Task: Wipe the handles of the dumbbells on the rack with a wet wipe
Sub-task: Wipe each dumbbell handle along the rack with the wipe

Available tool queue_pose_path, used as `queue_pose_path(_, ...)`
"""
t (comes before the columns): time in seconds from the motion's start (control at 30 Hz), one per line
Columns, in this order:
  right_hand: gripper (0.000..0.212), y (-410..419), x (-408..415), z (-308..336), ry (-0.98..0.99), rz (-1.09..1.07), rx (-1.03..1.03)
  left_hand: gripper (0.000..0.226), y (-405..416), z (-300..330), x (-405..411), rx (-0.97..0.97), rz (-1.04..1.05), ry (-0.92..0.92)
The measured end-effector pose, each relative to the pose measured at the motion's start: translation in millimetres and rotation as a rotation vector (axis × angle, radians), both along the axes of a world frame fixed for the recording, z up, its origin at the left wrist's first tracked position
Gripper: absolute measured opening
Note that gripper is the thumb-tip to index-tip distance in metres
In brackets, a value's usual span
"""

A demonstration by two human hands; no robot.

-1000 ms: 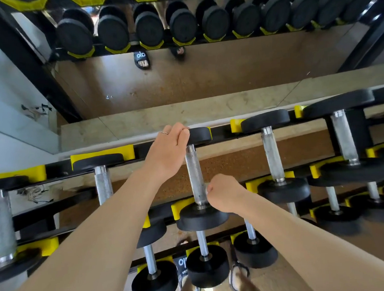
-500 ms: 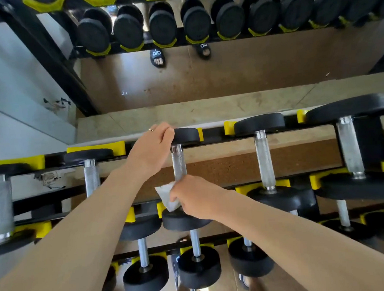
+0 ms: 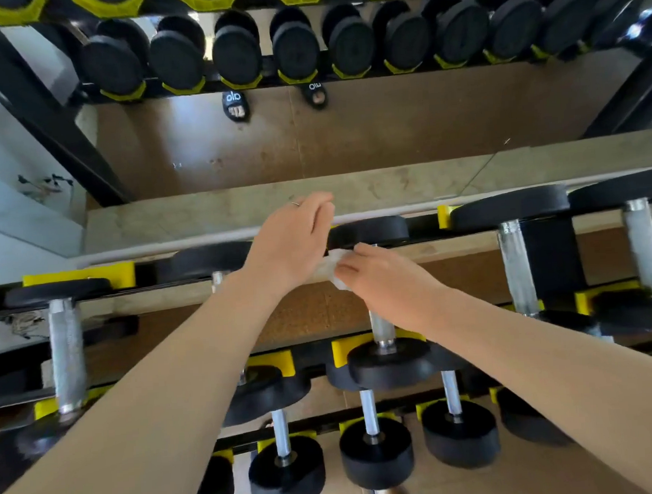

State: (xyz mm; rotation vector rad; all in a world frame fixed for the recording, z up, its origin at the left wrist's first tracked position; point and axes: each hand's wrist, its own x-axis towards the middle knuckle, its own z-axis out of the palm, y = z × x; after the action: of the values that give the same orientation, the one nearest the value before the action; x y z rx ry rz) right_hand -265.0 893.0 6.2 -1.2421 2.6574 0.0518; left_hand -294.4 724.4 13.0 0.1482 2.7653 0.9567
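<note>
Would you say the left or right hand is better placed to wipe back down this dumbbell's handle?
Right. The right hand already holds the wipe at the far end of the handle, so it probably only needs to slide back. The left hand rests on the far head, apparently steadying it.

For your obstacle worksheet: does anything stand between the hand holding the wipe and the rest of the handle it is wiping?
Nothing visible does. The right hand holds the wet wipe at the far end of the handle; the bare metal below it runs clear. The left hand lies beside, at the far weight head.
</note>
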Motion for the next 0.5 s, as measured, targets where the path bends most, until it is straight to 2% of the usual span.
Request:
queue_pose_path(0.07, 0.025, 1.9, -1.2, -6.3, 0.077, 0.037, 0.058, 0.045, 18.9, -3.9, -6.7, 0.065, -0.028, -0.064)
queue_pose_path(0.17, 0.03, 9.9, 0.5, -16.8, 0.117, 0.013, 0.08, 0.041, 40.3, -12.7, -8.5, 0.088, -0.06, -0.122)
queue_pose_path(0.3, 0.038, 34.0, 3.0, -19.2, 0.098, -0.02, -0.058, 0.035, 50.4, -22.0, -1.4, 0.052, -0.052, -0.097)
queue_pose_path(0.43, 0.048, 56.7, 1.8, -21.2, 0.113, -0.048, -0.21, 0.039, 50.0, -23.7, -0.4, 0.119, 0.023, -0.094)
queue_pose_path(0.5, 0.044, 68.2, 3.7, -21.6, -0.018, -0.23, -0.306, 0.04, 53.3, -21.8, 0.9, 0.114, 0.028, -0.106)
